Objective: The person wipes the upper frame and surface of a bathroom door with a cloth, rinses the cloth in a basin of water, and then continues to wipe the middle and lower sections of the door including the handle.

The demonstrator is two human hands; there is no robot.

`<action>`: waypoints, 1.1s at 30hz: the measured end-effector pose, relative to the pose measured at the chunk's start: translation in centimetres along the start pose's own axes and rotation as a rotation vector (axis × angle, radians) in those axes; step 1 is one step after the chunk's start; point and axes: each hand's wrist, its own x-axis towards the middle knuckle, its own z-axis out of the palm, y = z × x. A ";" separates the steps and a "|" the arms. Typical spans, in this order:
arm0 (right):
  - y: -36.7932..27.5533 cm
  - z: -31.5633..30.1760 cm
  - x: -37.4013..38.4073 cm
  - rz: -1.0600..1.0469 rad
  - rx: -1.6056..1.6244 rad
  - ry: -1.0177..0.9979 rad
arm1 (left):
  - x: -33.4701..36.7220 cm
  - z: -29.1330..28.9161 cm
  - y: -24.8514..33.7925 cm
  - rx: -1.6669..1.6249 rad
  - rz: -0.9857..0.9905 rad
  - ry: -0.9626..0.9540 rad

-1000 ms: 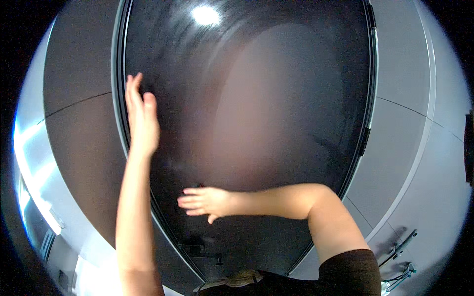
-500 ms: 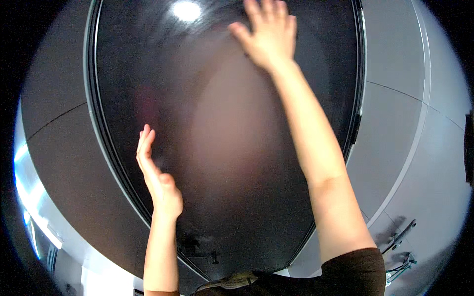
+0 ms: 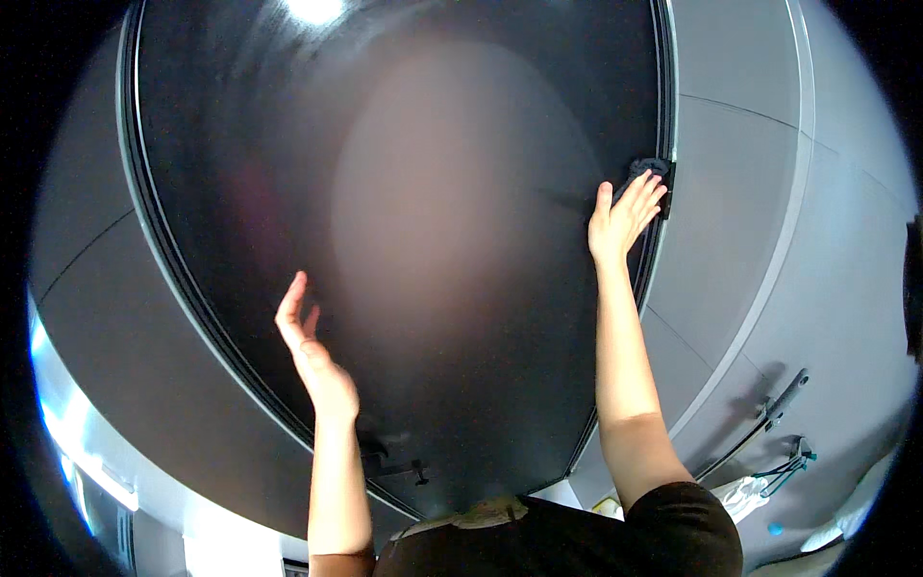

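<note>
A large dark glossy door panel (image 3: 461,385) with a black frame fills the middle. My right hand (image 3: 623,221) lies flat with fingers outstretched at its right edge, beside a black hinge-like fitting (image 3: 670,189). Just beyond the fingertips is a dark, bunched, cloth-like thing (image 3: 648,166); whether the palm presses on more of it is hidden. Lower left, my left hand (image 3: 322,361) is raised in front of the panel, its fingers extended and slightly bent, holding nothing. I cannot tell if it touches the surface.
Near the panel's bottom sits a black handle (image 3: 394,466). Grey wall panels (image 3: 731,202) flank the frame. At lower right are a wall-mounted bar (image 3: 769,413), a small rack (image 3: 793,462) and a white cloth (image 3: 742,498). A bright light reflects at the top (image 3: 315,8).
My right hand has moved from the panel's top down and right to the frame edge, where the dark bunched thing now shows. My left hand has tilted slightly. The whole view has shifted.
</note>
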 end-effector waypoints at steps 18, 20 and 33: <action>-27.8 -2.2 -8.8 -1.343 0.592 -0.367 | -1.9 -3.9 0.8 -0.054 -0.075 0.022; -27.5 -2.0 -16.6 -1.545 0.646 -0.604 | -2.2 -5.0 1.0 -0.039 -0.071 0.058; -26.8 -2.9 -11.7 -1.278 0.452 -0.243 | -3.1 -5.3 1.2 -0.024 -0.055 0.151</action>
